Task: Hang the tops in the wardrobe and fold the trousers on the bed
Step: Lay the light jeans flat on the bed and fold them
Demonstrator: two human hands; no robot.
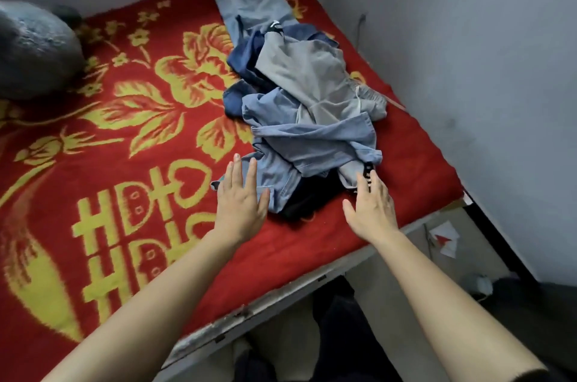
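A heap of clothes lies on the right half of the bed: a light blue garment (312,141) in front, a grey garment (309,69) over it, a dark blue one (246,60) to the left, another light blue piece (249,4) at the back and a black piece (309,197) at the near edge. My left hand (242,200) reaches out with straight, spread fingers at the heap's near left edge. My right hand (371,203) stretches out flat at the heap's near right corner, its fingertips by a black strap. Neither hand holds anything.
The bed wears a red blanket (131,138) with yellow flowers and letters. A grey pillow (34,47) lies at the far left. Grey walls close the back and right. Paper scraps (445,238) and a small white object (482,285) lie on the floor to the right.
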